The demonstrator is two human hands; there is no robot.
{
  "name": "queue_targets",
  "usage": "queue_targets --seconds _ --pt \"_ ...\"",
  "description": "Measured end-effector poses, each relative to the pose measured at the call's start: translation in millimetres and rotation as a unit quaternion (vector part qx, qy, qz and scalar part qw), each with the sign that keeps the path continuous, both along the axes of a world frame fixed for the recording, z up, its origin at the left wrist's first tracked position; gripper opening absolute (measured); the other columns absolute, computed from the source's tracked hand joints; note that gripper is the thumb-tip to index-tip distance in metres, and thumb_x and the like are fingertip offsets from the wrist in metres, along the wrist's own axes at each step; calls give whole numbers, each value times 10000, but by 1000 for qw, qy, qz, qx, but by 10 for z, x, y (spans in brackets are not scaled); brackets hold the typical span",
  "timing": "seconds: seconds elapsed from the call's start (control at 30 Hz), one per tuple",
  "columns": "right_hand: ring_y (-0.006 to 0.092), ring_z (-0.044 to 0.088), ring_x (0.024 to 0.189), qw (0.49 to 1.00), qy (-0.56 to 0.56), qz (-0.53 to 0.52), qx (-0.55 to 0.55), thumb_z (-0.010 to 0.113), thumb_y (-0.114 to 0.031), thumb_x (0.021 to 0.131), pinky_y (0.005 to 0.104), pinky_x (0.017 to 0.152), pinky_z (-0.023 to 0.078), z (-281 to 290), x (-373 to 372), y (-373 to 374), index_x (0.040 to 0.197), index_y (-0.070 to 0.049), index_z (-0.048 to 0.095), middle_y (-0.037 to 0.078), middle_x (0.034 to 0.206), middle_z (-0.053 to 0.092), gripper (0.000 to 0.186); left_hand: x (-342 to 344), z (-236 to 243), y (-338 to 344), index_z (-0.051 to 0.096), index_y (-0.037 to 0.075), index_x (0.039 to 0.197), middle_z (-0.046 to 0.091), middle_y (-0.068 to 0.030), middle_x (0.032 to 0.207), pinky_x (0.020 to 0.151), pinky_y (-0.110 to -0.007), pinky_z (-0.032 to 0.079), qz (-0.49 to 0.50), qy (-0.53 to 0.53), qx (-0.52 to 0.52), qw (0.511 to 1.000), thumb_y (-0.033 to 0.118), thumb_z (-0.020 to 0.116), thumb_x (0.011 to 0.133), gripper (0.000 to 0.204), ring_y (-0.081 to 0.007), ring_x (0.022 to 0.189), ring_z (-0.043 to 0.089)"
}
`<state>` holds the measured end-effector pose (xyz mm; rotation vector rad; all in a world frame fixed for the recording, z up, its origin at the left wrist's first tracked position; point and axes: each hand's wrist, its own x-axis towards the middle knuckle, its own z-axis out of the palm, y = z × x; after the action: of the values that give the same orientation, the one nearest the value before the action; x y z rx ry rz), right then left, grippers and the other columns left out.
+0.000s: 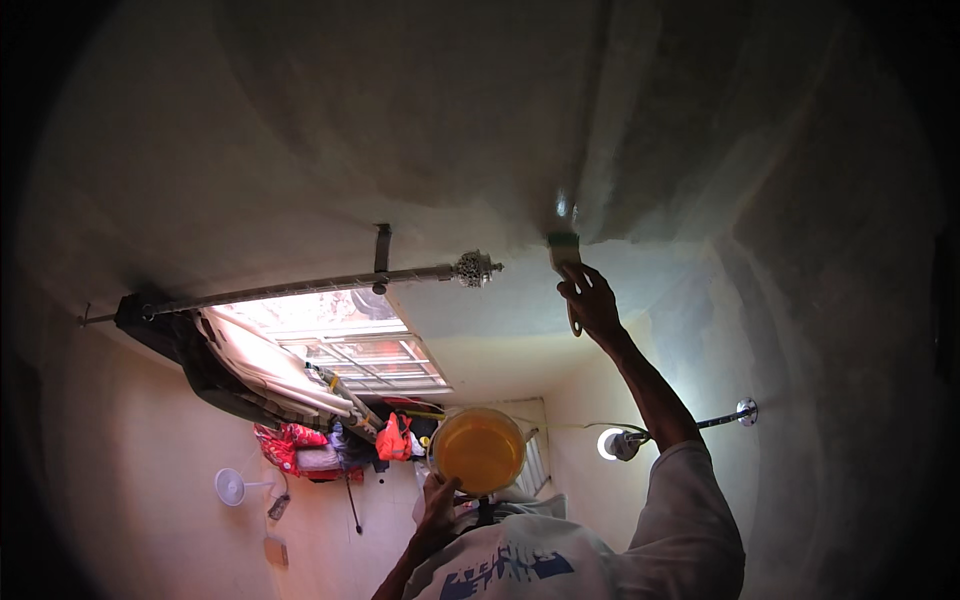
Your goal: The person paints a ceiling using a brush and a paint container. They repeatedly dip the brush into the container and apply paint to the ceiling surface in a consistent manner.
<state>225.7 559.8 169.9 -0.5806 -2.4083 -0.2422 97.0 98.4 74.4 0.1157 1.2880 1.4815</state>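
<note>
Raised up and forward, my right hand (pixel 592 303) is closed around the handle of a flat paintbrush (pixel 565 252). Its bristles press on the plastered wall (pixel 480 130), at the border between a darker, shiny-wet area and a paler patch (pixel 500 300). Close to my body, my left hand (pixel 438 502) grips a round plastic tub (pixel 480 450) by its rim and side. Yellowish-orange liquid fills part of this tub. Some fingers of the left hand are hidden behind the tub.
A metal curtain rod (pixel 330 285) with an ornate finial (pixel 474 268) juts from a bracket (pixel 382 248), left of the brush. Bunched curtains (pixel 270 365) hang beside a bright window (pixel 370 345). A lit bulb (pixel 612 444) is near my right arm. Red bags (pixel 290 445) and a white fan (pixel 230 486) stand below.
</note>
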Motion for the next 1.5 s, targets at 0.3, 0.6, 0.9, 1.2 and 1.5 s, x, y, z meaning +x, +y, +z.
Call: queue_targets --seconds 0.3,0.6,0.9,1.2,1.5 --pt "312 600 1124 994 -59 48 -72 711 -101 758 407 793 570 -408 65 -58 1015 -164 610 79 1321 603 284 -20 -100 -33 604 -31 1183 707 -147 1055 820 -473 614 12 10 -25 1000 164 646 917 333 -245 897 733" --pt "238 612 1086 990 -7 95 -103 718 -94 712 342 789 584 -48 -339 -5 1035 -202 640 10 1322 615 349 -43 -221 -103 613 -38 1179 715 -152 1045 826 -479 613 1 -1 13 1000 184 683 905 360 -254 861 740" --pt "301 608 1153 997 54 58 -9 720 -133 769 424 864 567 71 -365 -339 1016 -195 631 58 1300 629 269 -10 -307 -89 575 -38 1156 703 -161 1029 801 -510 611 64 9 -44 997 171 698 891 359 -273 908 731" --pt "312 512 1263 998 -55 36 -15 716 -157 750 443 871 499 -544 -460 -315 1024 -123 606 110 1401 529 297 -31 -385 -166 530 -27 1200 689 -172 1054 790 -526 621 50 -6 -48 998 142 684 895 381 -296 891 733" --pt "289 587 1172 992 -34 62 -101 703 -103 770 408 896 549 11 -456 -310 1004 -159 640 67 1317 609 248 -44 -689 -214 561 -23 1147 677 -154 1035 774 -485 630 51 12 -42 998 152 706 879 351 -271 863 731"
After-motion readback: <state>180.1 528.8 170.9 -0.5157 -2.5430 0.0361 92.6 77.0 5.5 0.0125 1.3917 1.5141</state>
